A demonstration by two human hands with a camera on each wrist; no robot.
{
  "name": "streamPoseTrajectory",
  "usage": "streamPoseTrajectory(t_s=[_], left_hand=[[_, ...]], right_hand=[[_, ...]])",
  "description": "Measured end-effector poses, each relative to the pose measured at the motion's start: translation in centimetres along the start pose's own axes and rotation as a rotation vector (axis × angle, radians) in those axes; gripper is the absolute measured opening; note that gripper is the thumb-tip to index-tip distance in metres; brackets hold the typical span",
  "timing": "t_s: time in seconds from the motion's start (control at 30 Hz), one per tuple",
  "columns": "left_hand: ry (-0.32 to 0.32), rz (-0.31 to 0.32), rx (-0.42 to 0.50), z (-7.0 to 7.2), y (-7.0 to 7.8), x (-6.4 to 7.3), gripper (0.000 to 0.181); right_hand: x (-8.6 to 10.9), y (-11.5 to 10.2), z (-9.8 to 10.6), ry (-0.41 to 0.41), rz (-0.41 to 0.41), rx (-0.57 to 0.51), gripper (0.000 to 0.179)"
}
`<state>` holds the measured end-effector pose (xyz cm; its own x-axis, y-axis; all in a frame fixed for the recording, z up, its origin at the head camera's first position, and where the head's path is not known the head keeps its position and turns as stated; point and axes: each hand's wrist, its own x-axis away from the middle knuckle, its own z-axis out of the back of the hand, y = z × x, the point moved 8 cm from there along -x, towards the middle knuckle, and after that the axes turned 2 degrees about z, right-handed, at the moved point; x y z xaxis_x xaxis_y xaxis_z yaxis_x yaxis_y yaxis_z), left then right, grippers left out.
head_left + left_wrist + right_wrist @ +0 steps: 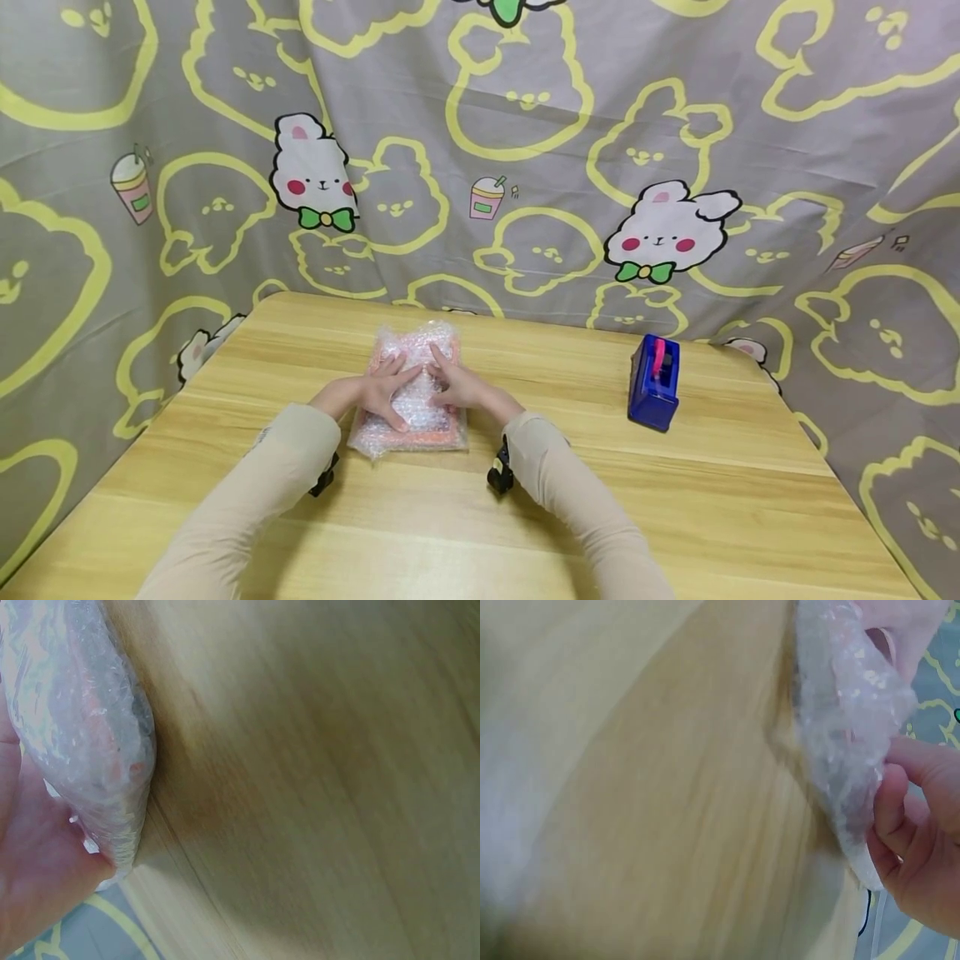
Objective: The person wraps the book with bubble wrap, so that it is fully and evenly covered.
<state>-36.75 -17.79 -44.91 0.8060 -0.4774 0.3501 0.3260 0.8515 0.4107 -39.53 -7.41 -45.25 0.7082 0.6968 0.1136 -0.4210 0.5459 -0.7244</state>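
A flat, roughly rectangular parcel (420, 404) in clear bubble wrap lies on the table, with a pinkish-orange border showing through. My left hand (384, 390) rests on its left part, fingers spread and thumb pointing toward the near edge. On the right part lies my right hand (457, 385), one finger stretched toward the far end and the others bent against the wrap. The left wrist view shows the bulging edge of the bubble wrap (112, 750) beside the palm. In the right wrist view, bent fingers (892, 810) touch the loose wrap edge (847, 750).
A blue tape dispenser (654, 387) with a pink-red part stands on the right of the wooden table (720, 500). A grey curtain (525, 183) with yellow outlines and cartoon animals hangs behind the table and along its sides.
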Motion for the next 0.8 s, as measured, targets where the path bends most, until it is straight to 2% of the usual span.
streamPoseTrajectory(t_s=[0.13, 0.47, 0.6, 0.73, 0.8], left_hand=[[-0.001, 0.003, -0.006, -0.1, 0.0, -0.2, 0.107], [-0.002, -0.003, -0.004, 0.0, 0.0, 0.1, 0.107], [0.002, -0.002, -0.008, 0.2, -0.2, 0.0, 0.107], [-0.001, 0.000, 0.003, 0.1, -0.4, -0.3, 0.107], [-0.005, -0.002, 0.006, 0.0, -0.3, -0.3, 0.107]], right_hand=[[0.3, 0.3, 0.3, 0.002, 0.017, -0.001, 0.098], [0.9, 0.7, 0.8, 0.051, 0.008, 0.076, 0.095], [0.7, 0.8, 0.8, 0.049, 0.020, 0.021, 0.094], [0.9, 0.8, 0.8, 0.000, 0.033, -0.126, 0.093], [1.3, 0.5, 0.8, -0.023, 0.033, -0.162, 0.092]])
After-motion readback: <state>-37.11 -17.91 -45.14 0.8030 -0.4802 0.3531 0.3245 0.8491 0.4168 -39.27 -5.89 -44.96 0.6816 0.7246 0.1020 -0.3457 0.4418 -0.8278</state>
